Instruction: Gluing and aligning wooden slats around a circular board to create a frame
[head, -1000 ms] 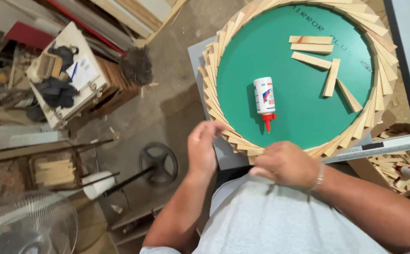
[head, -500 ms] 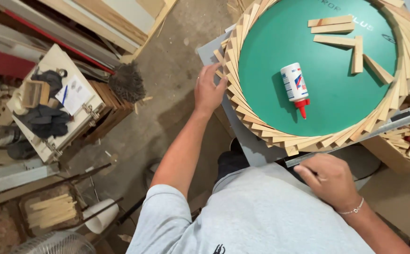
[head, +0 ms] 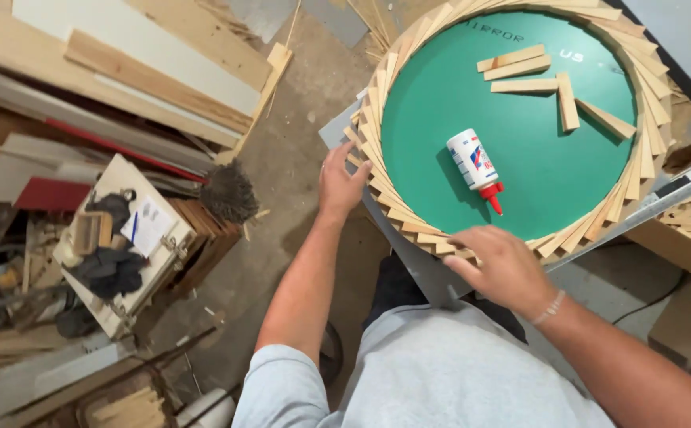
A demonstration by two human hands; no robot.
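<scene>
Left hand (head: 339,184) open, fingers on the outer edge of the wooden slat ring (head: 377,170) around a green disc (head: 520,150); right hand (head: 498,265) open, flat on the ring's near rim. Glue bottle (head: 474,165) lying on the disc beside loose slats (head: 555,87).

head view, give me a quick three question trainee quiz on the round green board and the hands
1. True or false: the glue bottle lies on its side on the green board.
2. Which hand rests on the wooden strip ring at its near edge? A) left hand B) right hand C) neither
3. Fill in: the glue bottle's cap is coloured ____.

Key
1. True.
2. B: the right hand lies flat on the ring's near edge, while the left hand touches the ring at its left side.
3. Red.
</scene>
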